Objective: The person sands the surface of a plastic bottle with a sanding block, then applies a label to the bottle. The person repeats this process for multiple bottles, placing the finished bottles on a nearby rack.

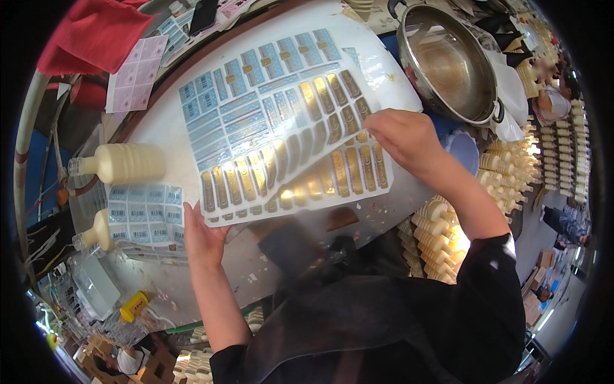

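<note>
My right hand (404, 139) pinches the right edge of a sheet of stickers (256, 121) with blue labels at the far part and gold strips along the near part. This top sheet lifts and curls on the right, and another sheet of gold stickers (358, 171) shows under it. At the near left corner of the sheets is my left hand (206, 238), its fingers along the edge and thumb beneath the corner; part of its grip is hidden. Left of that hand lies a sheet of blue barcode labels (146, 214).
Two cream bottles (131, 163) lie on their sides at the left. A steel pan (448, 64) stands at the far right, a pale bowl (462, 150) nearer. Rows of cream bottles (438, 233) fill the right. A red cloth (93, 35) hangs far left. Other people are in the background.
</note>
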Tool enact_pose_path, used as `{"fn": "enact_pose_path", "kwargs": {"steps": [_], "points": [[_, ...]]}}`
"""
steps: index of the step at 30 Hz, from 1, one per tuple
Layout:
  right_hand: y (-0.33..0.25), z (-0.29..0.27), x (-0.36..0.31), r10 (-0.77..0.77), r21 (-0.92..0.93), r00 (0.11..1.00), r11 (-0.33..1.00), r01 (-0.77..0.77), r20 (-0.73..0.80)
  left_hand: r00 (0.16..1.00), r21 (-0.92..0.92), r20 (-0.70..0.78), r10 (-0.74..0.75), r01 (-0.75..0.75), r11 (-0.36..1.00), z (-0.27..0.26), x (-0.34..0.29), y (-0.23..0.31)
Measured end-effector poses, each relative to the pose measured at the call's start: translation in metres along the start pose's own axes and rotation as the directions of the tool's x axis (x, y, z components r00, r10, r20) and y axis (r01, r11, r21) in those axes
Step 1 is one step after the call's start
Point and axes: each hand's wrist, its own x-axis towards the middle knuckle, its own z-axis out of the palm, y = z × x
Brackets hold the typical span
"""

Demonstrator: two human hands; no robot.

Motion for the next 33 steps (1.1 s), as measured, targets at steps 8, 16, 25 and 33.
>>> {"fn": "enact_pose_path", "kwargs": {"steps": [8,16,25,33], "points": [[-0.018,-0.011,-0.046,0.255,0.243,0.967,0.938,-0.247,-0.004,0.995,0.033,0.091,-0.045,0.042,0.999,-0.007,0.008,0.009],[-0.006,0.040,-0.129,0.233,0.262,0.970,0.934,-0.242,0.066,0.987,0.119,-0.153,-0.057,0.075,0.990,-0.003,0.021,0.017],[-0.003,0.048,-0.130,0.662,0.219,0.749,0.730,-0.648,0.013,0.995,0.412,-0.092,-0.044,0.078,0.908,0.004,0.037,0.025],[0.012,0.070,-0.093,0.712,0.734,0.345,-0.348,-0.583,0.612,0.997,0.526,-0.053,-0.055,0.075,0.847,0.023,0.049,0.034]]}}
